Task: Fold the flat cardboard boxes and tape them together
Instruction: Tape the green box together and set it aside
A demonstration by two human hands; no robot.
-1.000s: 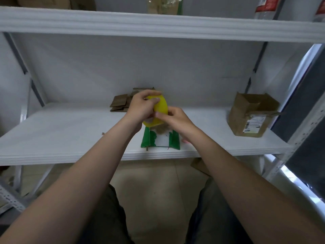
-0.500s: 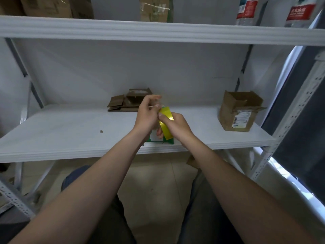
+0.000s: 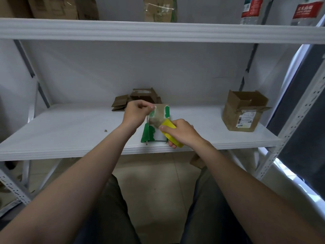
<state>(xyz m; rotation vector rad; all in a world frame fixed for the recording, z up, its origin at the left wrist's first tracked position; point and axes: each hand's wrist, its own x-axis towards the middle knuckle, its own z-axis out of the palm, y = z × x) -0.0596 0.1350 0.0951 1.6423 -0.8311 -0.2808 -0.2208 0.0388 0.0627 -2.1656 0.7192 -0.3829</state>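
Observation:
A small white-and-green cardboard box (image 3: 151, 133) stands near the front edge of the white shelf (image 3: 70, 131). My right hand (image 3: 182, 133) grips a yellow roll of tape (image 3: 169, 132) just right of the box. My left hand (image 3: 137, 114) pinches the free end of the tape, and a clear strip (image 3: 156, 117) stretches between the two hands over the box. A pile of flat cardboard boxes (image 3: 137, 99) lies at the back of the shelf behind my left hand.
An open brown carton (image 3: 244, 111) with a label stands on the right of the shelf. The upper shelf (image 3: 158, 30) holds cartons and water bottles. Perforated steel uprights (image 3: 302, 110) frame the right side. My knees sit below the shelf edge.
The hands were together on the roll over the box. They have drawn apart, left hand up and left, right hand down and right, pulling out a strip of tape.

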